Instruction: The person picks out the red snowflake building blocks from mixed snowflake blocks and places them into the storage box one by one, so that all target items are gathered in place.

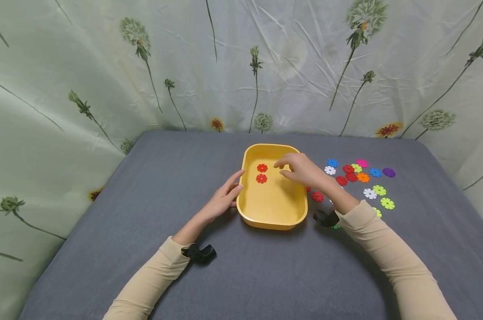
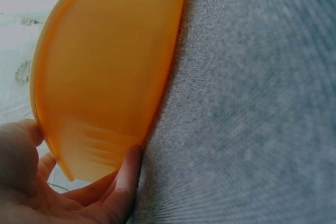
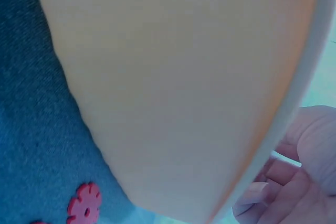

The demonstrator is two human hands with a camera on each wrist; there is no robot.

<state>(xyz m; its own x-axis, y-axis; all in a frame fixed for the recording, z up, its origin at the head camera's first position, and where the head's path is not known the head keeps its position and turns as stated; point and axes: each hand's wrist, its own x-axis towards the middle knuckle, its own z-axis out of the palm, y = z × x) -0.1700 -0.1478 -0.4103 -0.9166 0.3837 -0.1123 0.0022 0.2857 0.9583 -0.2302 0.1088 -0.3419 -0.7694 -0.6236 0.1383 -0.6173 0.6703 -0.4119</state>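
A yellow plastic tub (image 1: pixel 271 209) with rounded corners stands on the grey surface. On its floor lie two red notched discs (image 1: pixel 261 178), one beyond the other. My left hand (image 1: pixel 222 198) rests against the tub's left side. In the left wrist view, its fingers (image 2: pixel 126 182) touch the outer wall, with the thumb near the rim. Over the right part of the tub hovers my right hand (image 1: pixel 301 171), fingers loosely bent and thumb apart from them. Nothing shows between them; the right wrist view has this hand (image 3: pixel 286 182) partly behind the tub's rim.
Right of the tub, many notched discs lie scattered: red (image 1: pixel 317 197), white (image 1: pixel 370 194), blue (image 1: pixel 375 172), orange (image 1: pixel 363 177), purple (image 1: pixel 389 172), lime (image 1: pixel 387 203) and pink (image 1: pixel 362 163). The right forearm covers some. A flowered curtain (image 1: pixel 233 66) hangs behind the surface.
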